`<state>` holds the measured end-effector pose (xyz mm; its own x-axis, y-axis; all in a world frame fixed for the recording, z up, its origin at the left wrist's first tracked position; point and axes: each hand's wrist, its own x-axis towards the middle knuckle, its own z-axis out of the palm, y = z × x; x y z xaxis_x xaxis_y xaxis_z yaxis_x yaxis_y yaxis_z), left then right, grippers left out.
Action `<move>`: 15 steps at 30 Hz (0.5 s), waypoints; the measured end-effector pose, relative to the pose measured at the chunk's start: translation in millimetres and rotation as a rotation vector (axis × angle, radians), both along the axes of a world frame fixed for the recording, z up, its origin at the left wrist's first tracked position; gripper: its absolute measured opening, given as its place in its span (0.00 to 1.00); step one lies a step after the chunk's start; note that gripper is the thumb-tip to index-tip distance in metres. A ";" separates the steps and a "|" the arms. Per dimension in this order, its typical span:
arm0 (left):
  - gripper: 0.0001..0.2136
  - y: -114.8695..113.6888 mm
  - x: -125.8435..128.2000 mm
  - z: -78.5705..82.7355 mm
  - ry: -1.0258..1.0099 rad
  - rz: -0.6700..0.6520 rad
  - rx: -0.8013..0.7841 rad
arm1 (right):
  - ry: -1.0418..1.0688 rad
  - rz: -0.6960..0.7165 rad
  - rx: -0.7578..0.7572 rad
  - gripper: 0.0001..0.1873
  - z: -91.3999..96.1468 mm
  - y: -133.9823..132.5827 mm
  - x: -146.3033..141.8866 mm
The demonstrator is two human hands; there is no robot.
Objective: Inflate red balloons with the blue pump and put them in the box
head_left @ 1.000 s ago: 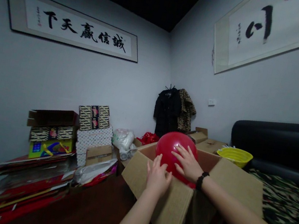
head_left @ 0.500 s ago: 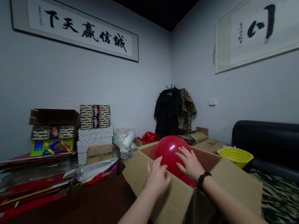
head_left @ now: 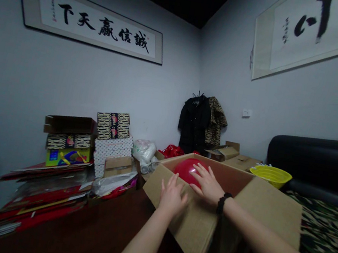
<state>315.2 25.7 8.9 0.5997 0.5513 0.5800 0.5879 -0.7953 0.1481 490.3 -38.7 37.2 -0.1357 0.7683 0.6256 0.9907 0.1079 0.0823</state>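
A red balloon (head_left: pixel 186 169) sits low inside an open cardboard box (head_left: pixel 197 227), only its top showing above the rim. My right hand (head_left: pixel 209 185), a black band on its wrist, lies flat on top of the balloon with fingers spread. At the box's near flap, my left hand (head_left: pixel 171 196) rests with fingers stretched out, touching the cardboard and the balloon's near side. Neither hand grips anything.
Stacked patterned boxes (head_left: pixel 110 142) and red flat packs (head_left: pixel 44 205) crowd the dark table (head_left: pixel 96 240) at left. A yellow bowl (head_left: pixel 270 176) and a dark sofa (head_left: pixel 319 162) stand right. Coats (head_left: pixel 202 121) hang in the corner. Framed calligraphy hangs on both walls.
The red balloon has sunk lower into the box under both hands. My right hand followed it down. The view shifted slightly left.
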 end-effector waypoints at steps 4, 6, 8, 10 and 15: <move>0.23 -3.4 -10.7 1.9 0.047 0.003 -0.006 | 0.026 0.028 -0.022 0.27 -2.3 -2.2 -20.5; 0.26 -5.1 -18.6 0.5 0.072 -0.003 -0.010 | 0.042 0.045 -0.039 0.28 -5.3 -4.9 -31.7; 0.28 -6.6 -29.1 -3.0 0.094 -0.007 -0.010 | 0.061 0.063 -0.060 0.29 -9.6 -7.8 -43.6; 0.29 -7.8 -42.2 -8.0 0.118 -0.001 -0.010 | 0.080 0.083 -0.083 0.29 -14.6 -10.4 -56.4; 0.30 -9.2 -78.6 -21.7 0.149 0.043 -0.009 | 0.100 0.154 -0.138 0.29 -26.0 -11.9 -91.5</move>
<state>236.6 16.5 -12.8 0.6542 0.5833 0.4815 0.6376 -0.7677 0.0637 398.9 -50.6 11.2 -0.2001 0.8228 0.5319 0.9643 0.2615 -0.0419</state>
